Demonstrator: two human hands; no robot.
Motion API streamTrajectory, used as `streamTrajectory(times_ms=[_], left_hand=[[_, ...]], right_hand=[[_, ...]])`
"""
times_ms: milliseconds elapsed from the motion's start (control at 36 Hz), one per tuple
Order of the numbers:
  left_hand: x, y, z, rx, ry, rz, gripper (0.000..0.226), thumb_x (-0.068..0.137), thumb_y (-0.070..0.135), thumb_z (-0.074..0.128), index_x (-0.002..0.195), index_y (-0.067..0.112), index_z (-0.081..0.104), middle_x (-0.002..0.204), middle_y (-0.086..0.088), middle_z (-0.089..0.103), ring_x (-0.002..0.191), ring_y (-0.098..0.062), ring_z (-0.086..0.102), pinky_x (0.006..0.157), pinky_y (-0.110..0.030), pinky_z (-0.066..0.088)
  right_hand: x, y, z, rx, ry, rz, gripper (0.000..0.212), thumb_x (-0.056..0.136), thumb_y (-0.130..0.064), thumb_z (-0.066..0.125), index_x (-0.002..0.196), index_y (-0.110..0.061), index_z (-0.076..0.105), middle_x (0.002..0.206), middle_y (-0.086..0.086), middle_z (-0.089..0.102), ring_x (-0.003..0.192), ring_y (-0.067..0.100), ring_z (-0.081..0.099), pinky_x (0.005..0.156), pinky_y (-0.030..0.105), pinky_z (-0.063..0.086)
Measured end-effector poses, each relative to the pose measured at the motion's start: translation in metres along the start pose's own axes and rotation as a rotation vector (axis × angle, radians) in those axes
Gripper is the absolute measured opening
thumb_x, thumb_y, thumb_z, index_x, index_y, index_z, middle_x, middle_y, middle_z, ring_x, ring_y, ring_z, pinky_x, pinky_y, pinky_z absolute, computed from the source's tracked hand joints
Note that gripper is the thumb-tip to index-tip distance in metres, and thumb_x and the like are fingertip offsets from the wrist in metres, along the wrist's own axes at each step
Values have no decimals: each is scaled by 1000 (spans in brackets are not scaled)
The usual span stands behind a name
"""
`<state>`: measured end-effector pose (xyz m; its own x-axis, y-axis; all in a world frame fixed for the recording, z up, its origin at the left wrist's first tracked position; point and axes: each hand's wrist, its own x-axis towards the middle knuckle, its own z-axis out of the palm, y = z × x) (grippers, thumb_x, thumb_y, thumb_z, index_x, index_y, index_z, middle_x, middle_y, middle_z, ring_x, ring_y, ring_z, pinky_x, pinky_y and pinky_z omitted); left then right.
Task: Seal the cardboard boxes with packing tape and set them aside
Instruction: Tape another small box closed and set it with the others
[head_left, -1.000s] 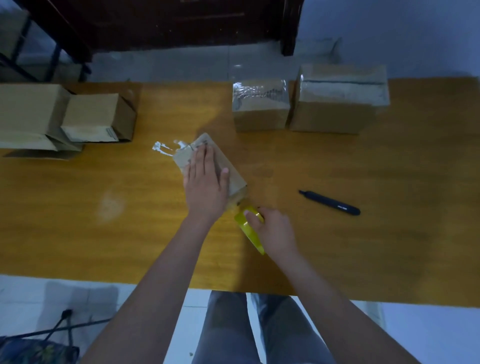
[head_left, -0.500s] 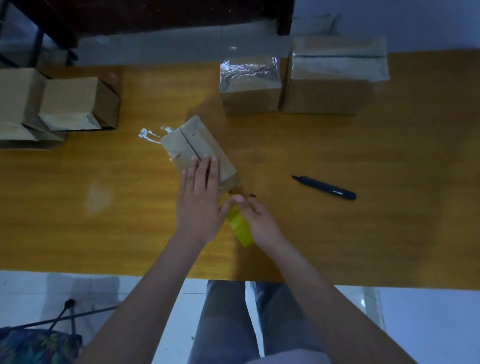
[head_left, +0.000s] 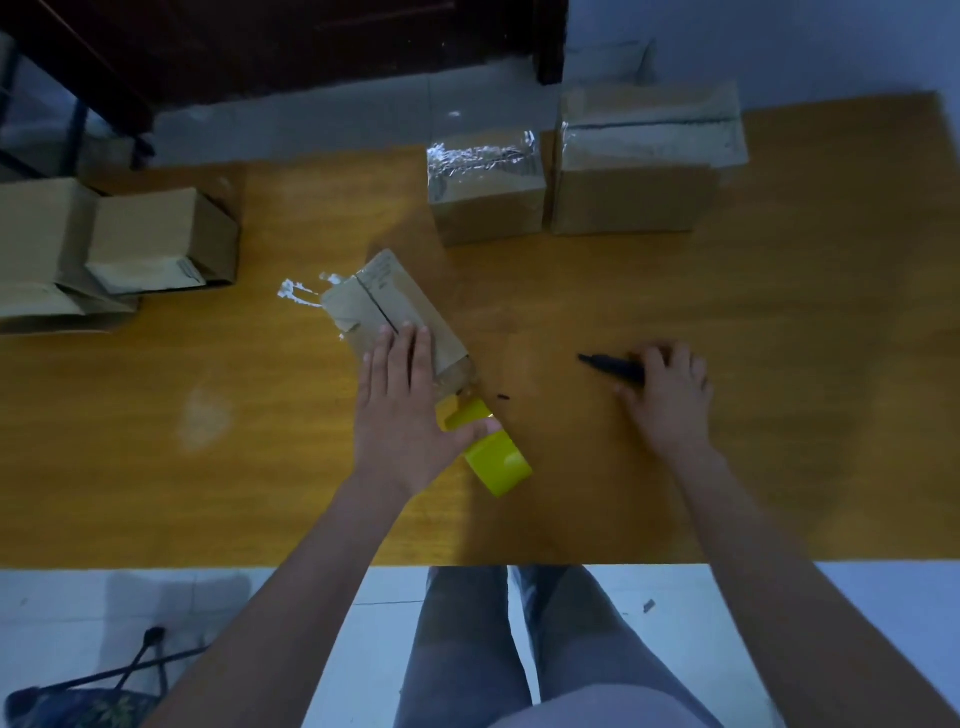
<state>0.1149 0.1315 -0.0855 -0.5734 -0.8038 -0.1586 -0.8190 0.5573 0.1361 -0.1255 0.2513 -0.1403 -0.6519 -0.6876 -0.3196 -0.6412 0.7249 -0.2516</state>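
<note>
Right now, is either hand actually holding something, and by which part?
The right hand curls its fingers round the rear end of the black cutter on the table. The left hand only presses flat on the small box, thumb on the yellow tape roll.

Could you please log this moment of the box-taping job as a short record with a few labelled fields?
Surface: orange-brown wooden table
Box in work: small flat cardboard box, lying at an angle, centre seam showing
Left hand: fingers flat on the box, thumb on the yellow roll of packing tape
Right hand: fingers curled over the black cutter on the table
Taped boxes: two sealed cardboard boxes side by side at the far edge
Untaped stock: plain cardboard boxes at far left
</note>
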Motion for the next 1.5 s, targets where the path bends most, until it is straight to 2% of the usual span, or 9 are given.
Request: streamTrajectory(times_ms=[222, 500, 722, 889, 1111, 1278, 1333, 1417, 1500], left_hand=[[-1, 2, 0, 36, -3, -27, 122, 65, 93, 12, 152, 7, 7, 160, -12, 9, 148, -26, -4, 118, -41, -3], [-1, 3, 1, 13, 12, -18, 122, 66, 91, 21, 152, 6, 10, 159, -13, 11, 148, -27, -2, 119, -41, -3], [-2, 4, 3, 30, 13, -19, 120, 68, 90, 22, 152, 5, 10, 159, -14, 13, 148, -28, 1, 118, -41, -1], [-2, 3, 3, 49, 9, -19, 122, 67, 92, 17, 152, 5, 7, 160, -13, 10, 148, -27, -2, 118, -39, -6], [-1, 4, 4, 42, -4, -32, 123, 65, 93, 12, 152, 7, 2, 160, -12, 4, 148, -27, -7, 118, -40, -8], [0, 4, 4, 45, 1, -31, 124, 65, 94, 8, 152, 7, 1, 160, -12, 4, 147, -26, -8, 119, -40, -7], [0, 3, 5, 45, -4, -28, 123, 66, 94, 11, 152, 7, 3, 160, -12, 7, 148, -27, -5, 118, -39, -7], [0, 3, 6, 51, 6, -22, 122, 67, 93, 15, 152, 6, 7, 159, -14, 11, 147, -29, 0, 117, -39, -7], [0, 4, 5, 50, 12, -30, 122, 65, 94, 9, 152, 8, -1, 160, -12, 4, 147, -27, -6, 117, -38, -10]], right_hand=[[-9, 0, -4, 115, 126, -399, 32, 94, -34, 49, 100, -6, 64, 89, 12, 62, 71, 34, 60, 51, 27, 37], [-30, -60, -38, 46, 200, -947, 34, 91, -39, 46, 105, -21, 72, 73, -2, 58, 59, 17, 57, 44, 19, 27], [-17, -71, -42, -60, 123, -956, 34, 88, -40, 44, 95, -23, 73, 69, -4, 56, 56, 16, 56, 48, 12, 3], [-4, -77, -37, -112, 132, -871, 38, 94, -43, 39, 98, -22, 71, 78, 0, 60, 66, 23, 62, 46, 22, 27], [19, -42, -6, -131, 3, -369, 31, 98, -37, 43, 119, -21, 58, 110, 3, 59, 94, 26, 60, 57, 29, 42], [7, -53, 10, -99, 162, -278, 38, 89, -35, 59, 120, -13, 60, 121, 10, 53, 111, 32, 48, 87, 43, 36], [-4, -69, 7, 207, 82, -271, 36, 89, -33, 61, 119, -12, 61, 118, 10, 50, 113, 28, 46, 94, 42, 36], [-22, -98, -4, 831, -432, -199, 15, 91, -25, 60, 104, -18, 64, 102, -3, 56, 100, 11, 53, 84, 13, 43], [-29, -110, -3, 965, -777, -168, 11, 92, -20, 59, 103, -20, 62, 97, -11, 62, 92, 1, 57, 74, 7, 42]])
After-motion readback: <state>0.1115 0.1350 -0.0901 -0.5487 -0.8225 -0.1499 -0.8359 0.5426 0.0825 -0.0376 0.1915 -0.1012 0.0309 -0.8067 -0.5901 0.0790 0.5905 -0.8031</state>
